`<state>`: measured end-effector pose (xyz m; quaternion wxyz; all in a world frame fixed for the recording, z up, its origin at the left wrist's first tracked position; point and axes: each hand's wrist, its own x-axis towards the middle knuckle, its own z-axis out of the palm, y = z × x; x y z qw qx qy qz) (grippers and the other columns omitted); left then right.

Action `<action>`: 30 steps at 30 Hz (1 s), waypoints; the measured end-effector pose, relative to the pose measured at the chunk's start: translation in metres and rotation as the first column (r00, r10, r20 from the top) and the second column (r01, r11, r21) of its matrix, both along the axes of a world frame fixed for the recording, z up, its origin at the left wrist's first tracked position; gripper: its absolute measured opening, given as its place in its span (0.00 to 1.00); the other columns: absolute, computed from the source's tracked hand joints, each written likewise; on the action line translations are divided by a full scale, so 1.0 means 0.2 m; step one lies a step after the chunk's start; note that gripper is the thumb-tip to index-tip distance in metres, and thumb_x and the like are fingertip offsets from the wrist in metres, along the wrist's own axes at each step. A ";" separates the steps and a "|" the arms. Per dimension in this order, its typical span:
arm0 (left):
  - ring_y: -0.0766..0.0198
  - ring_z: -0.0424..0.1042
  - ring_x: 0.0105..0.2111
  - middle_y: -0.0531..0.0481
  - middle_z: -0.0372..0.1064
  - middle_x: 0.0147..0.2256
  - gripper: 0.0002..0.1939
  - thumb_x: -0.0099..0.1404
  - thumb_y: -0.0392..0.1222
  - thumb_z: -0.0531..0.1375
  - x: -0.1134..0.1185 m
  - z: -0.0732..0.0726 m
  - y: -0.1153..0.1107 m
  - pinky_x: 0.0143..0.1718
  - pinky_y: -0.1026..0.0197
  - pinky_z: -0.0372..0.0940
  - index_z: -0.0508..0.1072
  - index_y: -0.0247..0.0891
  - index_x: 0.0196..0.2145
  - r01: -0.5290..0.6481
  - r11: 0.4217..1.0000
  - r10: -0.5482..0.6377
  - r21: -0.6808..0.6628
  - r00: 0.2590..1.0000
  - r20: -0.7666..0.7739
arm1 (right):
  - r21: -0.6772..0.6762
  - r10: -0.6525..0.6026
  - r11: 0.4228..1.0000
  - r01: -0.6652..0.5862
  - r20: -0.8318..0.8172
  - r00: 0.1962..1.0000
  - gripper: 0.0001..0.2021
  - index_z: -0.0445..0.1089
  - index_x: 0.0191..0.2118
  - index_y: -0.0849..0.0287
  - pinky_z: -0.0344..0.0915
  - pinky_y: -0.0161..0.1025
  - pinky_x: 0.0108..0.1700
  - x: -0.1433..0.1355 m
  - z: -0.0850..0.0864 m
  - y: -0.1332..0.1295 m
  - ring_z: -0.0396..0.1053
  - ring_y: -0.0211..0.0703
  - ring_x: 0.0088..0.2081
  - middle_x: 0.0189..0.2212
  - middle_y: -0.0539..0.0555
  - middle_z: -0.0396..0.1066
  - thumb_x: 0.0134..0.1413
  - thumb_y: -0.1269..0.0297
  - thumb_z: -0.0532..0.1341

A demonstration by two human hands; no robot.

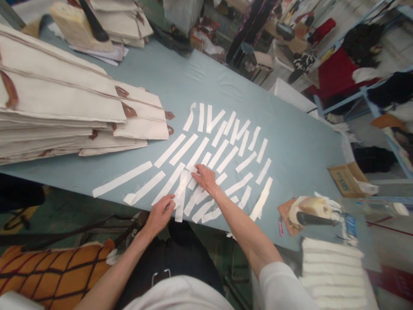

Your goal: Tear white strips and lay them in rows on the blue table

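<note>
White strip (pixel 182 191) sits near the tabletop (pixel 300 155) edge among others; step looks like single-strip handling. Left hand (pixel 160 215) has fingers at its side, right hand (pixel 205 177) fingers bunched over neighbouring strip (pixel 190 174), clamping unclear; next move probably needs a light touch.

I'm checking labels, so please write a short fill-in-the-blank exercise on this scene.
1. The left hand touches a strip coloured ____.
2. In the picture, the big cloth stack lies to the ____ of the strips.
3. The box on the table is made of ____.
Missing words: white; left; cardboard.
</note>
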<state>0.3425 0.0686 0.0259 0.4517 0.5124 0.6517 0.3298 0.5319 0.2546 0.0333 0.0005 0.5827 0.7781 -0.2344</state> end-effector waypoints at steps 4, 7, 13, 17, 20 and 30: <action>0.52 0.73 0.55 0.42 0.75 0.54 0.16 0.73 0.52 0.61 0.01 0.00 -0.02 0.60 0.41 0.63 0.77 0.37 0.37 -0.032 0.999 0.032 -0.020 0.999 0.015 | 0.000 -0.026 1.000 0.026 -0.007 1.000 0.19 0.67 0.59 0.50 0.67 0.41 0.46 0.02 0.00 0.03 0.74 0.46 0.47 0.46 0.50 0.77 0.65 0.57 0.62; 0.52 0.73 0.55 0.42 0.76 0.53 0.16 0.72 0.52 0.61 0.02 0.03 -0.01 0.61 0.42 0.63 0.77 0.37 0.36 -0.059 0.997 0.061 -0.042 0.997 0.042 | 0.003 -0.023 1.000 0.023 -0.015 1.000 0.19 0.67 0.59 0.51 0.67 0.41 0.46 0.03 0.00 0.04 0.74 0.46 0.47 0.46 0.50 0.76 0.64 0.57 0.62; 0.53 0.76 0.47 0.45 0.78 0.45 0.20 0.72 0.58 0.60 0.02 0.04 -0.02 0.53 0.46 0.69 0.77 0.36 0.38 -0.162 0.982 0.174 -0.092 0.974 0.147 | 0.007 -0.035 0.999 0.035 -0.065 0.997 0.17 0.71 0.53 0.51 0.67 0.40 0.45 0.04 0.00 0.03 0.73 0.47 0.46 0.45 0.50 0.76 0.60 0.56 0.66; 0.61 0.72 0.30 0.54 0.71 0.28 0.23 0.71 0.61 0.60 -0.01 0.05 -0.05 0.37 0.55 0.68 0.75 0.37 0.34 -0.269 0.953 0.293 -0.139 0.935 0.199 | 0.033 -0.148 0.988 0.154 -0.144 0.978 0.15 0.72 0.52 0.51 0.66 0.40 0.47 0.04 0.02 0.03 0.73 0.45 0.45 0.43 0.50 0.76 0.62 0.56 0.63; 0.62 0.70 0.28 0.55 0.70 0.27 0.23 0.68 0.62 0.62 -0.02 0.10 -0.06 0.35 0.57 0.67 0.75 0.37 0.33 -0.322 0.927 0.363 -0.191 0.898 0.250 | 0.064 -0.274 0.954 0.294 -0.219 0.936 0.16 0.70 0.53 0.55 0.66 0.41 0.50 0.06 0.07 0.04 0.73 0.46 0.47 0.44 0.52 0.75 0.65 0.56 0.57; 0.57 0.76 0.29 0.43 0.81 0.31 0.27 0.59 0.64 0.66 -0.07 0.49 -0.15 0.32 0.58 0.71 0.82 0.34 0.37 -0.419 0.819 0.566 -0.391 0.699 0.437 | -0.188 -0.292 0.956 0.225 -0.551 0.782 0.14 0.73 0.39 0.55 0.69 0.39 0.37 -0.10 0.40 -0.37 0.71 0.43 0.32 0.31 0.52 0.75 0.62 0.51 0.57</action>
